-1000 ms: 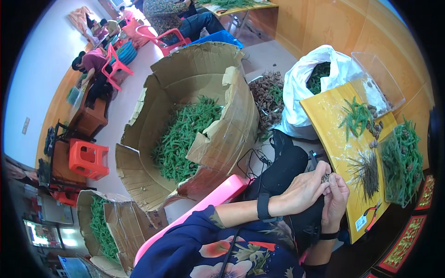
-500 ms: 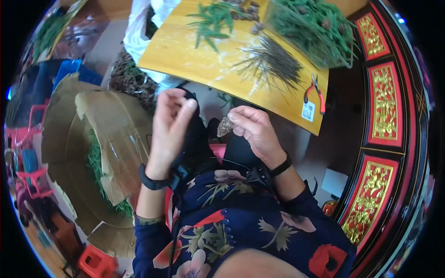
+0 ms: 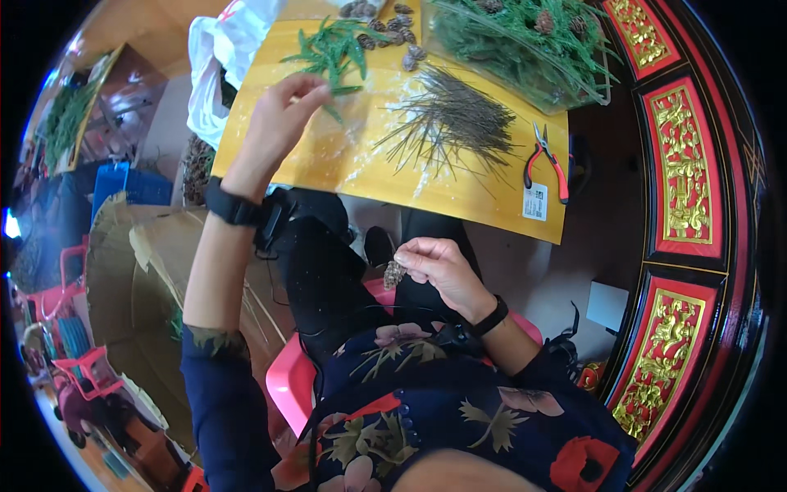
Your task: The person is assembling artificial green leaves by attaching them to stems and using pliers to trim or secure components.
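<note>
The right hand pinches a pine cone over the lap, likely light, stiff and easy to chip, so best held by its end, while the left hand's grip, near green sprigs on the counter, is hard to tell.

We record, at right, black framework set with red panels bearing gold carved relief. A yellow table stands at far centre over greyish floor. We find a pink plastic seat near, a similar chair at left, a tan wall at far left, and bright glare along the left edge.
</note>
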Available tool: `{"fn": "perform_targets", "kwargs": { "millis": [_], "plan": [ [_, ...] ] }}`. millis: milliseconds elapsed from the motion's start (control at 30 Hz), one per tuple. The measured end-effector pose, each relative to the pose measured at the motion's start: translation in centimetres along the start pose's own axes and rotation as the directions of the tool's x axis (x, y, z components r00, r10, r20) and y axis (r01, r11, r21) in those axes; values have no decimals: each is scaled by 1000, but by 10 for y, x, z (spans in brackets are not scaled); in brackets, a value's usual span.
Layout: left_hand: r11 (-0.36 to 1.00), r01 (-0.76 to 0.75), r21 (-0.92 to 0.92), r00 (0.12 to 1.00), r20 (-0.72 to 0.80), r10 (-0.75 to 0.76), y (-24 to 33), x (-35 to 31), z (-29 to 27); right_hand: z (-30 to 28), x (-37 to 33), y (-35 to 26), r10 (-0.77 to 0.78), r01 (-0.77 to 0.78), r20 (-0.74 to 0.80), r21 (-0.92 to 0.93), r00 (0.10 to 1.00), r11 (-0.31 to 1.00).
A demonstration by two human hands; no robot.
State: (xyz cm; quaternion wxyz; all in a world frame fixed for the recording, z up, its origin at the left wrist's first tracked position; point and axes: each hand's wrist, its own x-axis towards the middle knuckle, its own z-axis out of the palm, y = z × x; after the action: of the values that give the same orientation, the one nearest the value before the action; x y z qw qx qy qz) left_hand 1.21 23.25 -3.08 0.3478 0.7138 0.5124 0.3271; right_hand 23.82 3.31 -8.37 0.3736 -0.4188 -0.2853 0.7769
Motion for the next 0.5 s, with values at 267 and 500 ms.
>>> {"fn": "perform_targets", "kwargs": {
  "millis": [267,500],
  "plan": [
    [877,-91,472,996,50,77,13,87,54,1,-4,-12,-59,59,9,5,998,998],
    [646,-63,761,993,-16,116,-41,107,13,-1,-14,-24,-40,41,32,-18,999,999]
  ]
}}
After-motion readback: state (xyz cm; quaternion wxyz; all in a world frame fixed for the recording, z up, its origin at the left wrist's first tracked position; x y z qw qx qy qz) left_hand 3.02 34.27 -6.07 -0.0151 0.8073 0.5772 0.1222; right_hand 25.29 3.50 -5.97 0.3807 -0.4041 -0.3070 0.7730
